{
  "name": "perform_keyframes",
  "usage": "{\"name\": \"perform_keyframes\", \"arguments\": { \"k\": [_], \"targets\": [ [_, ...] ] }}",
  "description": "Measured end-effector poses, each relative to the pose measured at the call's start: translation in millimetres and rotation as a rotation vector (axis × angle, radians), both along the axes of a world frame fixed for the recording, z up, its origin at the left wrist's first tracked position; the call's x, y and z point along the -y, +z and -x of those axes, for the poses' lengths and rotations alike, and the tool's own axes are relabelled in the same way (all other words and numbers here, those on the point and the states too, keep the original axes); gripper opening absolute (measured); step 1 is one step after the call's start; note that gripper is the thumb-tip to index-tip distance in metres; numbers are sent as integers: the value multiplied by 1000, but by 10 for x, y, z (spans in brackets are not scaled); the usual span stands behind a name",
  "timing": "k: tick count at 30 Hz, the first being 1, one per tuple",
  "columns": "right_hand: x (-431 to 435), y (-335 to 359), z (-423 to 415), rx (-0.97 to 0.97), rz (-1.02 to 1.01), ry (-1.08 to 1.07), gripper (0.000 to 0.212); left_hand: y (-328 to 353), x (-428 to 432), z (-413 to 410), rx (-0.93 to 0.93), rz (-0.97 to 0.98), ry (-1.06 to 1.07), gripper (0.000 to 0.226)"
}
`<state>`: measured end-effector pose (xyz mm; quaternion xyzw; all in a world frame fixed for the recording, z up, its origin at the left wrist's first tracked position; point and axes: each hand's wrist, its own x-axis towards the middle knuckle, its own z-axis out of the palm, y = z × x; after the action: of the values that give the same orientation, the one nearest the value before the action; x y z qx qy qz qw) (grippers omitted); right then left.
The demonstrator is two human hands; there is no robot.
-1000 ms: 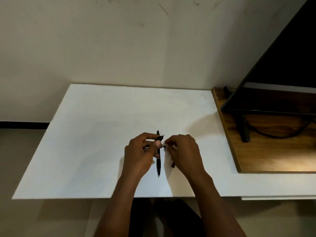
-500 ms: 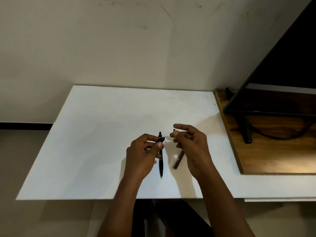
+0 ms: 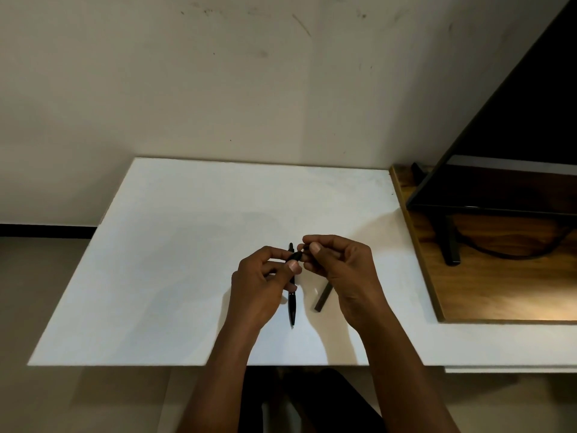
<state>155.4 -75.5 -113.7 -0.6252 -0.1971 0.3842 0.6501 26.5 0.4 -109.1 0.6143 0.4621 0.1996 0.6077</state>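
Closest to me, two bare forearms reach out over the near edge of the white table (image 3: 175, 276). The hands meet around its middle.

The left hand (image 3: 260, 287) has its fingers curled round a black pen (image 3: 292, 306), with the thumb pressed against the barrel. The pen runs lengthwise, away from the person. Its point faces their body and its upper end pokes out just beyond the knuckles. I can't tell whether the point touches the table top.

The right hand (image 3: 342, 275) is right beside it, almost knuckle to knuckle. Its thumb and forefinger are pinched narrow on the pen's upper end. Something small and dark sits between those fingertips, too small for me to say if it is a separate part.

Under the right palm, a short dark stick (image 3: 322, 297) lies flat on the table. It is slanted, near the pen but apart from it.

Further right, a wooden board (image 3: 505, 295) butts against the table's side. On it stand the dark leg (image 3: 449, 242) of a black screen (image 3: 518, 145) and a looping black cable (image 3: 499, 254).

Beyond everything rises a scuffed pale wall (image 3: 218, 89).
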Motion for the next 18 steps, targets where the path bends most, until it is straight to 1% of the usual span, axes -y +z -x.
{"name": "perform_keyframes", "arguments": {
  "k": [7,13,18],
  "targets": [
    [-12,-27,-9,66,35,-13,16,-25,-6,3,-15,-42,-12,14],
    [-1,-51,-25,131,79,36,18,-28,-3,3,-14,-48,-27,13],
    [9,-59,-51,123,76,66,18,-25,1,0,-2,-36,-30,12]
  ]
}}
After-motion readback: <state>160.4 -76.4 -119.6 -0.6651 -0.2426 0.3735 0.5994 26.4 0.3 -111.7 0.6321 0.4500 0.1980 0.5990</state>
